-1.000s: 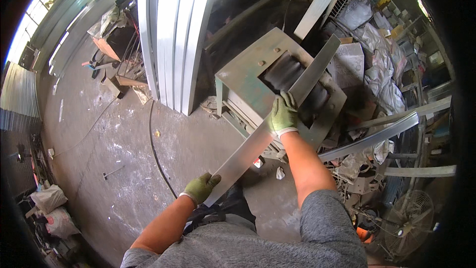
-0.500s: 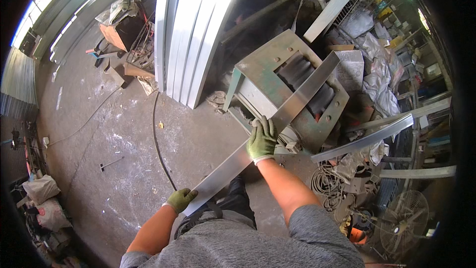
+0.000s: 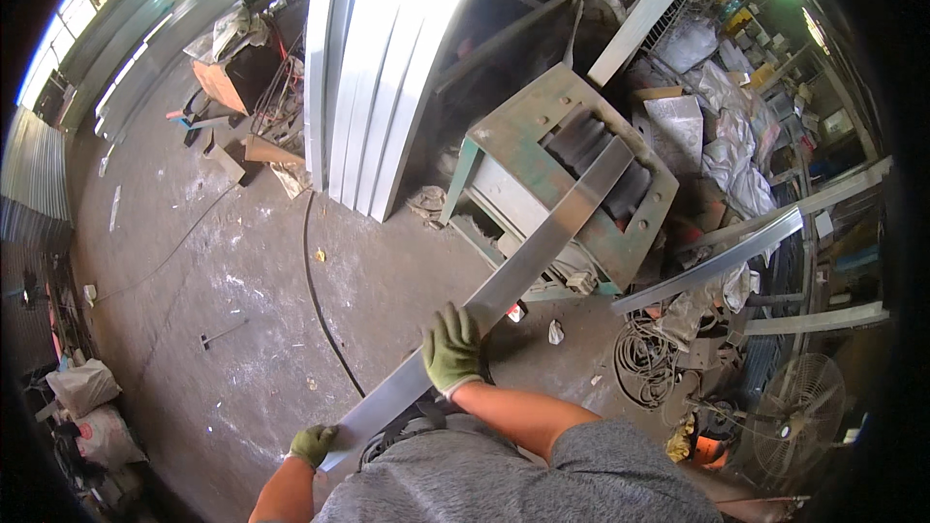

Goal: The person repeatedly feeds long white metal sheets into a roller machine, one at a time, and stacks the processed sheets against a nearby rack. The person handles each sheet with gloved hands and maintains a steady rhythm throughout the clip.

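A long shiny metal strip (image 3: 518,266) runs diagonally from my waist up to a green, worn machine (image 3: 528,116). Its far end lies over the dark rollers (image 3: 579,140) in the machine's top opening. My left hand (image 3: 313,446), in a green glove, is closed around the near end, beside my hip. Farther along, my right hand (image 3: 451,349), gloved the same way, grips the strip, its fingers lying across the metal. What its thumb does underneath is hidden.
Tall bright metal panels (image 3: 387,87) stand left of the machine. A dark cable (image 3: 325,315) crosses the floor. At right are a curved metal piece (image 3: 717,261), coiled cable (image 3: 641,363) and a fan (image 3: 799,416). White sacks (image 3: 85,387) lie at lower left.
Both hands and the strip have moved toward me and to the left. The strip's far end has drawn back from past the rollers to lie over them.
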A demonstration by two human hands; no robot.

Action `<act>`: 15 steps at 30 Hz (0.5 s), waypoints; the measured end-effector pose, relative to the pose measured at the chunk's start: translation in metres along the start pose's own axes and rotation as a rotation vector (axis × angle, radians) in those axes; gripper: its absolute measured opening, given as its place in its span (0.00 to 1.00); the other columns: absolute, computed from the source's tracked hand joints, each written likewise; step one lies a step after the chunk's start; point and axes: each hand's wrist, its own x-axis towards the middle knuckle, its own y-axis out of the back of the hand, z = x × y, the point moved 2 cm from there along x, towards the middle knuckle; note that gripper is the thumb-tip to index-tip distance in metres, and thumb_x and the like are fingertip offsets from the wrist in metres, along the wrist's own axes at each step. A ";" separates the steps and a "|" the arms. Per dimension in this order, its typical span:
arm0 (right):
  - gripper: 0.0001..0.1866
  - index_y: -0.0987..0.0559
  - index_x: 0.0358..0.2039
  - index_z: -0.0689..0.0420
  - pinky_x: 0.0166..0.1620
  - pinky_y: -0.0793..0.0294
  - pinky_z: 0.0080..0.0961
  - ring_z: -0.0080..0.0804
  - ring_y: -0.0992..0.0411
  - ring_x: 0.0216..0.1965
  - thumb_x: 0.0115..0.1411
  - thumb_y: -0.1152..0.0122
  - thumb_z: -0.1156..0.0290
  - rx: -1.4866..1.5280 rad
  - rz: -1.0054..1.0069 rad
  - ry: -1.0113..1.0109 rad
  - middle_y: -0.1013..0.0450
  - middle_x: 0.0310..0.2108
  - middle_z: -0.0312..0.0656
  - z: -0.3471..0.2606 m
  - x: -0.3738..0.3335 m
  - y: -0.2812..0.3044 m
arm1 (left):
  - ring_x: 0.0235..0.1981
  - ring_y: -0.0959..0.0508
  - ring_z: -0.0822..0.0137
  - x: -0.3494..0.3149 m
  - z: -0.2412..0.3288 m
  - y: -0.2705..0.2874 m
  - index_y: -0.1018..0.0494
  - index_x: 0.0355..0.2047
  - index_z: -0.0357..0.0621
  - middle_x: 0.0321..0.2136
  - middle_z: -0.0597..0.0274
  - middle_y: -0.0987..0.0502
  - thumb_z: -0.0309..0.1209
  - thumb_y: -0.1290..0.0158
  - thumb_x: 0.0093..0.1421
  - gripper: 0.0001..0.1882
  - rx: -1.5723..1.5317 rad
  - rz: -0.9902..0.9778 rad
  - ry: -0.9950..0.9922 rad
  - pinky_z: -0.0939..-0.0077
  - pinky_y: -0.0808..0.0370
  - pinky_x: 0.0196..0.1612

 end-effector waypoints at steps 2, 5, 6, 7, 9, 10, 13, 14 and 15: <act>0.25 0.21 0.61 0.62 0.73 0.41 0.57 0.61 0.38 0.71 0.70 0.40 0.59 0.077 -0.046 0.084 0.31 0.69 0.56 -0.018 -0.012 0.004 | 0.50 0.16 0.37 -0.014 -0.031 0.008 0.14 0.46 0.50 0.44 0.41 0.14 0.62 0.51 0.72 0.30 -0.003 0.011 0.000 0.47 0.21 0.53; 0.28 0.22 0.66 0.57 0.74 0.41 0.55 0.59 0.39 0.72 0.70 0.38 0.57 0.185 -0.091 0.177 0.33 0.71 0.55 -0.034 -0.025 0.008 | 0.50 0.15 0.37 -0.031 -0.074 0.021 0.13 0.48 0.50 0.42 0.42 0.13 0.64 0.52 0.73 0.32 0.063 -0.021 0.071 0.48 0.19 0.53; 0.28 0.22 0.66 0.56 0.75 0.41 0.55 0.59 0.39 0.72 0.69 0.38 0.57 0.206 -0.087 0.189 0.33 0.72 0.55 -0.036 -0.025 0.009 | 0.49 0.15 0.37 -0.030 -0.082 0.024 0.13 0.48 0.50 0.42 0.42 0.13 0.64 0.52 0.73 0.32 0.027 -0.018 0.063 0.48 0.19 0.53; 0.28 0.22 0.66 0.55 0.75 0.41 0.54 0.58 0.39 0.72 0.69 0.37 0.57 0.225 -0.077 0.215 0.33 0.72 0.54 -0.035 -0.025 0.010 | 0.49 0.15 0.37 -0.028 -0.086 0.026 0.13 0.48 0.49 0.42 0.41 0.13 0.64 0.52 0.73 0.33 -0.010 -0.012 0.054 0.48 0.19 0.52; 0.28 0.22 0.66 0.56 0.75 0.42 0.54 0.58 0.40 0.74 0.69 0.37 0.56 0.228 -0.031 0.240 0.34 0.73 0.53 -0.027 -0.019 0.011 | 0.50 0.15 0.37 -0.018 -0.081 0.030 0.14 0.48 0.49 0.42 0.41 0.13 0.64 0.51 0.73 0.33 -0.036 -0.023 0.083 0.49 0.19 0.52; 0.29 0.23 0.66 0.57 0.76 0.43 0.54 0.57 0.41 0.74 0.69 0.37 0.56 0.180 -0.009 0.235 0.35 0.73 0.53 -0.020 -0.013 0.012 | 0.50 0.15 0.37 -0.004 -0.068 0.031 0.14 0.48 0.48 0.43 0.41 0.13 0.64 0.50 0.73 0.33 -0.029 -0.015 0.034 0.49 0.19 0.53; 0.29 0.23 0.67 0.59 0.76 0.43 0.56 0.58 0.43 0.76 0.71 0.41 0.56 0.150 0.017 0.241 0.36 0.74 0.54 0.023 0.020 0.022 | 0.51 0.15 0.39 0.026 -0.002 0.030 0.14 0.48 0.45 0.44 0.41 0.13 0.64 0.47 0.71 0.33 -0.041 -0.052 0.004 0.50 0.20 0.54; 0.29 0.23 0.66 0.61 0.76 0.43 0.57 0.59 0.43 0.76 0.72 0.43 0.56 0.058 -0.102 0.185 0.35 0.74 0.56 0.045 0.030 0.028 | 0.52 0.15 0.39 0.031 0.027 0.027 0.14 0.48 0.43 0.44 0.41 0.13 0.63 0.45 0.70 0.33 -0.102 -0.072 -0.003 0.51 0.20 0.55; 0.28 0.23 0.65 0.63 0.75 0.40 0.57 0.60 0.43 0.76 0.72 0.44 0.57 0.039 -0.030 0.213 0.35 0.73 0.56 0.067 0.050 0.034 | 0.52 0.15 0.40 0.040 0.062 0.024 0.15 0.48 0.42 0.44 0.40 0.13 0.63 0.44 0.69 0.33 -0.014 -0.076 -0.033 0.50 0.20 0.55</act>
